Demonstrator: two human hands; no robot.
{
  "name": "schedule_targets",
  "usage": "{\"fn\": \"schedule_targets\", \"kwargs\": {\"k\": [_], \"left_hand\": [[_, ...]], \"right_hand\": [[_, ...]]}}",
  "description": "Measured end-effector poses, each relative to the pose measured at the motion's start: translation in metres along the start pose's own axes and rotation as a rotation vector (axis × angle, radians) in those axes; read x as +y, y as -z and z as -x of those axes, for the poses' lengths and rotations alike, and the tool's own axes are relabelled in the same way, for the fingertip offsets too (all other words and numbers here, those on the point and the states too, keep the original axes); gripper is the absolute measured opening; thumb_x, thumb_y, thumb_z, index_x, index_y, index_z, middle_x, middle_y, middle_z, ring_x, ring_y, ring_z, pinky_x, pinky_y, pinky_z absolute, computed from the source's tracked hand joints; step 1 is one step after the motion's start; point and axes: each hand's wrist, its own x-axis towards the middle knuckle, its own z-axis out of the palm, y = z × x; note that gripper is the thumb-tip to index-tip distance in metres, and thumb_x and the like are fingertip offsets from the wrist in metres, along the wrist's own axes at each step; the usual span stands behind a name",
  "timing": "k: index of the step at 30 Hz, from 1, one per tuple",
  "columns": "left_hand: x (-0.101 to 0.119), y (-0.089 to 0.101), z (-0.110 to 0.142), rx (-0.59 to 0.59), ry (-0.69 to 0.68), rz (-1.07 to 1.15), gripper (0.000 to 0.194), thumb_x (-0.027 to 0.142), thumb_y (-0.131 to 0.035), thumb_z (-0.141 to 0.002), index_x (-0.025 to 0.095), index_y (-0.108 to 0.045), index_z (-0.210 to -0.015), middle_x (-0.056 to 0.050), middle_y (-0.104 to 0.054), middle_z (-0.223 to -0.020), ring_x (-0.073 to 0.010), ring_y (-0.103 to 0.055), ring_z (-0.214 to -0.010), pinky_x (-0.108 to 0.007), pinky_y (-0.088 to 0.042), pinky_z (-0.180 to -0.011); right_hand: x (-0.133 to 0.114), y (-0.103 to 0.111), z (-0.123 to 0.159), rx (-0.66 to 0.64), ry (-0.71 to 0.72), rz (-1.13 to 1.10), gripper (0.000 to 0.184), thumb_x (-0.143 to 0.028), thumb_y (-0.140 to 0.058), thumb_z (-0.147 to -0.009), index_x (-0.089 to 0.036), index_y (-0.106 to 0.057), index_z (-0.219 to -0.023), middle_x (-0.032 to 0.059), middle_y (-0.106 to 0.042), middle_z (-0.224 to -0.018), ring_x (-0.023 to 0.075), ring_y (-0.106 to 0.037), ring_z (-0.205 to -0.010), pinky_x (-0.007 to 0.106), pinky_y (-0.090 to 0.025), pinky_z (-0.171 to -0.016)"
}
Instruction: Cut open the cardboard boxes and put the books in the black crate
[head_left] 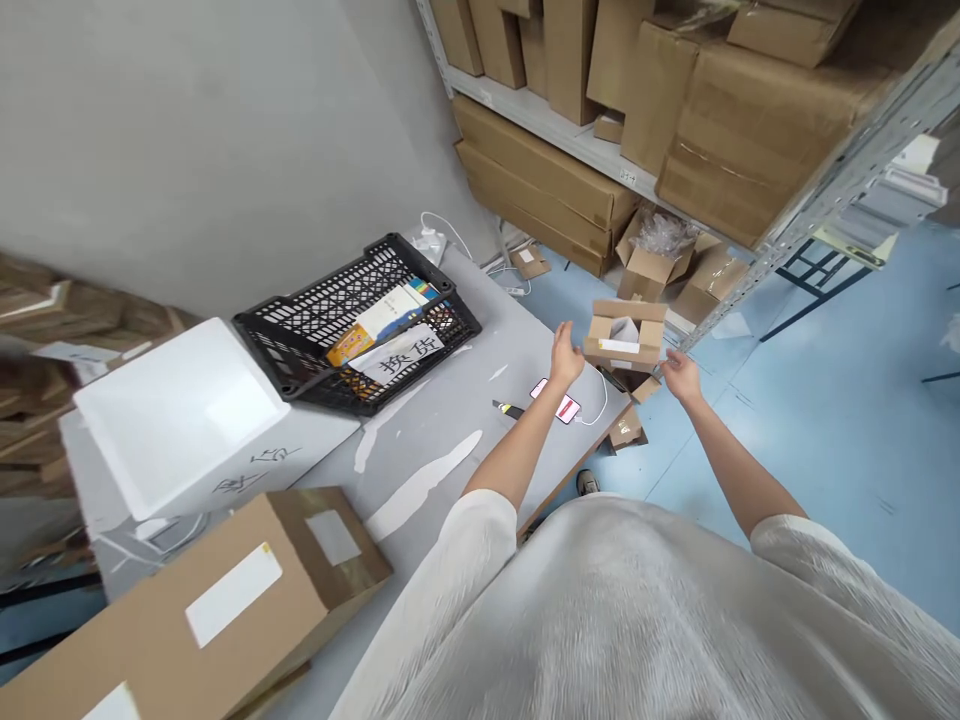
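A small cardboard box (652, 338) with its flaps open is in front of me at the table's right end. Something grey and a white slip show inside it. My right hand (681, 376) grips the box's right lower corner between thumb and fingers. On the other side, my left hand (568, 358) is open, its fingers spread close to the box's left edge; whether it touches the cardboard I cannot tell. Below my left wrist lie a lit phone (566, 408) on a white cable and a yellow-and-black utility knife (511, 410), both on the grey table (469, 400).
A black crate (315, 290) holding colourful packages stands against the wall, beside a white box (180, 410). A large carton (225, 600) occupies the near left. Metal shelving (555, 140) full of cartons rises behind, with open boxes (652, 265) on the blue floor (847, 400).
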Motion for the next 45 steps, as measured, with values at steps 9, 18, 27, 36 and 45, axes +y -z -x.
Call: {"fn": "schedule_targets", "kwargs": {"k": [9, 18, 27, 36, 45], "left_hand": [[-0.032, 0.032, 0.030, 0.023, 0.067, -0.043, 0.073, -0.003, -0.056, -0.086, 0.017, -0.060, -0.156, -0.016, -0.056, -0.167, -0.0281, -0.050, -0.161, -0.045, -0.035, -0.141], [-0.072, 0.090, 0.077, 0.133, 0.234, -0.045, 0.072, -0.003, -0.058, -0.085, 0.022, -0.064, -0.152, -0.013, -0.060, -0.164, -0.0287, -0.054, -0.157, -0.046, -0.039, -0.137], [-0.109, 0.150, 0.139, 0.249, 0.357, -0.017, 0.069, -0.002, -0.058, -0.087, 0.018, -0.064, -0.152, -0.017, -0.061, -0.162, -0.0294, -0.057, -0.155, -0.045, -0.044, -0.133], [-0.132, 0.214, 0.209, 0.369, 0.409, 0.033, 0.065, 0.004, -0.062, -0.089, 0.023, -0.066, -0.151, -0.013, -0.062, -0.163, -0.0300, -0.055, -0.155, -0.048, -0.042, -0.134], [-0.158, 0.291, 0.298, 0.531, 0.372, -0.015, 0.055, 0.008, -0.058, -0.094, 0.019, -0.066, -0.147, -0.015, -0.064, -0.157, -0.0294, -0.057, -0.152, -0.048, -0.041, -0.135]], "right_hand": [[-0.021, -0.051, -0.002, -0.273, 0.000, 0.040, 0.040, -0.038, -0.069, -0.082, -0.024, -0.082, -0.117, 0.0083, -0.086, -0.108, 0.0330, -0.079, -0.106, 0.053, -0.063, -0.105], [-0.048, -0.120, 0.017, -0.518, 0.101, 0.001, 0.038, -0.039, -0.068, -0.079, -0.022, -0.080, -0.111, 0.0101, -0.084, -0.119, 0.0305, -0.078, -0.109, 0.051, -0.062, -0.106], [-0.070, -0.187, 0.061, -0.664, 0.140, -0.012, 0.033, -0.040, -0.072, -0.080, -0.022, -0.080, -0.106, 0.0105, -0.084, -0.109, 0.0298, -0.078, -0.100, 0.050, -0.064, -0.099], [-0.098, -0.253, 0.124, -0.809, 0.218, 0.030, 0.039, -0.042, -0.071, -0.080, -0.022, -0.082, -0.112, 0.0091, -0.084, -0.115, 0.0276, -0.077, -0.103, 0.046, -0.063, -0.099], [-0.136, -0.325, 0.216, -0.987, 0.324, 0.128, 0.036, -0.035, -0.069, -0.081, -0.022, -0.082, -0.111, 0.0093, -0.085, -0.113, 0.0259, -0.076, -0.096, 0.046, -0.062, -0.099]]}}
